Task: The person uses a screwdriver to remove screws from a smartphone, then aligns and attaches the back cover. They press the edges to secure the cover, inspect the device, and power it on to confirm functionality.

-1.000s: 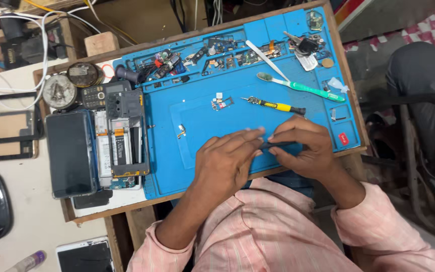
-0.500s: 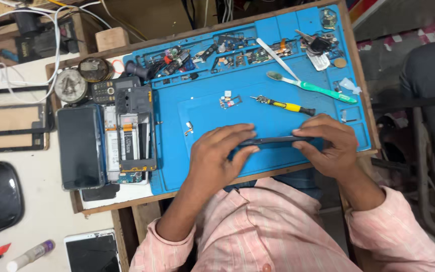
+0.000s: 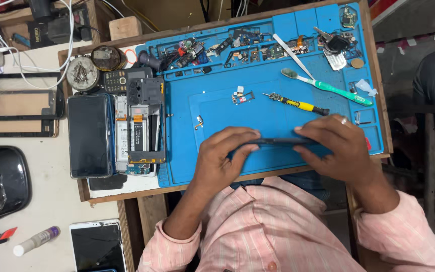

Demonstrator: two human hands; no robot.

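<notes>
My left hand [image 3: 222, 161] and my right hand [image 3: 336, 148] together grip a thin dark phone [image 3: 277, 142], seen edge-on, above the near part of a blue work mat [image 3: 217, 108]. The left fingers curl round its left end, the right fingers round its right end. A yellow-handled screwdriver [image 3: 298, 104] lies on the mat just beyond the phone. Small loose parts [image 3: 241, 95] lie on the mat's middle.
A green toothbrush [image 3: 325, 86], tweezers [image 3: 292, 55] and several small components [image 3: 197, 50] lie along the mat's far side. Left of the mat lie opened phones [image 3: 144, 121] and a dark-screened phone [image 3: 89, 136]. Screen frames [image 3: 18, 106], a glue tube [image 3: 36, 241] and cables [image 3: 46, 45] lie further left.
Both hands have lifted the dark phone slightly off the mat and turned it edge-on. My view has shifted, so the mat sits lower and further right in the picture.
</notes>
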